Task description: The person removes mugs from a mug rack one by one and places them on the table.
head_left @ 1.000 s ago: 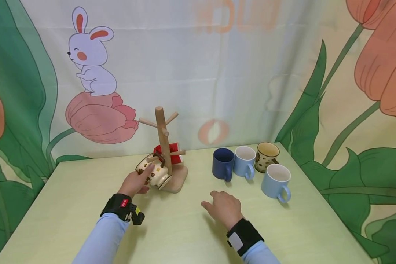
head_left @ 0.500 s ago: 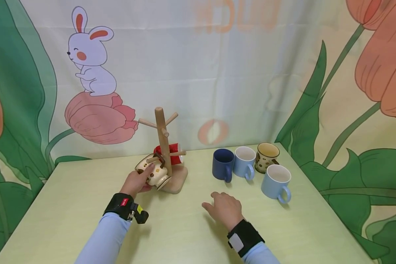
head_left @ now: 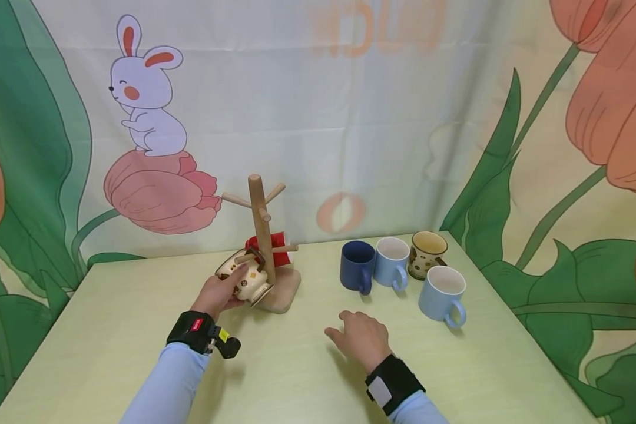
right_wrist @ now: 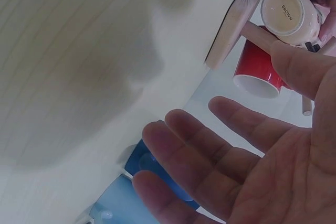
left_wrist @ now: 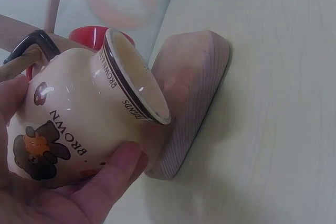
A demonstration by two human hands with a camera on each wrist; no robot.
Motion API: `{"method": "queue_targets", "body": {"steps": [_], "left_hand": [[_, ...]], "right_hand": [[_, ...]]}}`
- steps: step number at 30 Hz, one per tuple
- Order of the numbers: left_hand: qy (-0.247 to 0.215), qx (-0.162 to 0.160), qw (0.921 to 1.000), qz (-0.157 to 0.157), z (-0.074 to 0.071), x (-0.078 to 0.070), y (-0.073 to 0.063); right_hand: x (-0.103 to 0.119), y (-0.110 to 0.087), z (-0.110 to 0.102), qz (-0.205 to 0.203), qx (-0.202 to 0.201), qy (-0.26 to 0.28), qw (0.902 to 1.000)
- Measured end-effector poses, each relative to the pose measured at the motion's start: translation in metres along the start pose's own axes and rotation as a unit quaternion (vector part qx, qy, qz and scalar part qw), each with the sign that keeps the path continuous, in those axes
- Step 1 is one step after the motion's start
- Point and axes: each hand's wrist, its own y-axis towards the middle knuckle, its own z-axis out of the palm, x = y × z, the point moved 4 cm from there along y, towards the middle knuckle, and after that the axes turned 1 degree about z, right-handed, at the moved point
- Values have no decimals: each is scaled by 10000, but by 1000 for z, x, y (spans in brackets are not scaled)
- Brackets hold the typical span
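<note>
My left hand (head_left: 218, 294) grips a cream mug (left_wrist: 68, 114) printed with brown bears and lettering, thumb on one side and fingers on the other. The mug lies tilted, and its dark handle (left_wrist: 39, 43) is looped over a lower peg of the wooden mug tree (head_left: 262, 235). Behind the post, a red mug (head_left: 282, 250) hangs sideways on the tree. My right hand (head_left: 361, 341) hovers over the table in front of the dark blue mug (head_left: 357, 268), fingers relaxed and spread, holding nothing.
Right of the dark blue mug stand a light blue mug (head_left: 391, 262), a cream patterned mug (head_left: 426, 256) and another light blue mug (head_left: 441, 291) closer in. The tree's upper pegs (head_left: 237, 201) stick out bare. A printed cloth (head_left: 297, 118) hangs behind the table (head_left: 297, 377).
My left hand has shifted very slightly with the cream mug, which stays on the peg. The right hand is almost still, and the other mugs keep their places.
</note>
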Motion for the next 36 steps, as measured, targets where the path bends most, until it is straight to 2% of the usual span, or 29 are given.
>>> {"method": "queue_targets", "body": {"steps": [14,27,36], "left_hand": [[10,-277,9996,98,-13,1,-16],[59,-582,9981,200,-29,8,-34],[31,-553,9977,392,-30,8,-50]], "right_hand": [[0,-1,2,48,90,58,9999],[1,-2,3,56,111,104,9999],[0,-2,1,18,57,143,9999]]}}
